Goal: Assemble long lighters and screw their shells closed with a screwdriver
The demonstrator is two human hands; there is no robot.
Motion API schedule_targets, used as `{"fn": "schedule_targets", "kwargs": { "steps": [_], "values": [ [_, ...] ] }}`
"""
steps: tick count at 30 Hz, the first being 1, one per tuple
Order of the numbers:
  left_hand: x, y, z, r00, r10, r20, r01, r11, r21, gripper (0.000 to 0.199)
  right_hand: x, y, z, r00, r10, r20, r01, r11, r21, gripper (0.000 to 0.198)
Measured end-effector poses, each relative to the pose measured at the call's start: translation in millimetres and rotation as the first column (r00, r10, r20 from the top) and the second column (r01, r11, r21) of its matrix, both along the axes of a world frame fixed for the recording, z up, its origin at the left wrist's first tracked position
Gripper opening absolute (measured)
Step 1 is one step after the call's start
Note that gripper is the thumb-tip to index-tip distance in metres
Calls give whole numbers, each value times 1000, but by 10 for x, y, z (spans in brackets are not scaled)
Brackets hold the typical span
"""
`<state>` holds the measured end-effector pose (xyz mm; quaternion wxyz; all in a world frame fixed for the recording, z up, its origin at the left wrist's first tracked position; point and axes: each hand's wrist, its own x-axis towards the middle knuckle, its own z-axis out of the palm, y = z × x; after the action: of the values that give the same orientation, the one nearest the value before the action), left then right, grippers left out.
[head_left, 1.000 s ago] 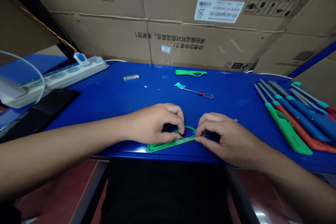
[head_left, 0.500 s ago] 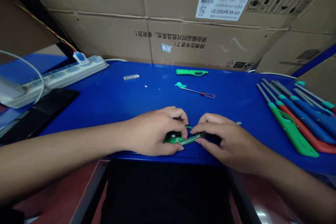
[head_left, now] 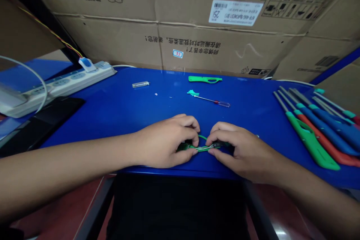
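Close to the table's front edge, my left hand curls its thumb and fingers around the handle end of an opened green lighter casing half. Pale wires run along inside that casing. My right hand pinches its other end, where a dark part shows between thumb and fingers. Both hands cover much of the casing, so its inner parts are mostly hidden. Beyond the hands lie a screwdriver with a clear handle, a small green trigger piece and another green casing half.
Several long-nosed lighters in green, red and blue lie at the right. A clear fuel tank and tiny bits lie farther back. At the left are a white power strip and a black flat object. A cardboard box stands behind.
My left fingers have closed further over the casing, hiding more of its inside. The wires near the right hand look pressed closer together. The camera view has shifted slightly.
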<state>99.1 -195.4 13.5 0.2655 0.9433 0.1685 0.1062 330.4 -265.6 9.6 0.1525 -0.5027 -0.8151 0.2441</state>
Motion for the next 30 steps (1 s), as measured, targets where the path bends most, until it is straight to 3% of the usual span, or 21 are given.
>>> {"fn": "schedule_targets", "kwargs": {
  "steps": [5, 14, 30],
  "values": [
    [8, -49, 1, 998, 54, -41, -57, 997, -52, 10, -19, 12, 29, 1000, -3, 16, 3, 1000, -22, 6],
    [3, 31, -1, 1000, 28, -3, -28, 981, -194, 8, -15, 16, 27, 999, -4, 34, 4, 1000, -10, 13],
    [-32, 66, -42, 1000, -19, 1, 19, 989, -148, 9, -10, 0, 31, 997, 54, -59, -58, 996, -62, 12]
  ]
}}
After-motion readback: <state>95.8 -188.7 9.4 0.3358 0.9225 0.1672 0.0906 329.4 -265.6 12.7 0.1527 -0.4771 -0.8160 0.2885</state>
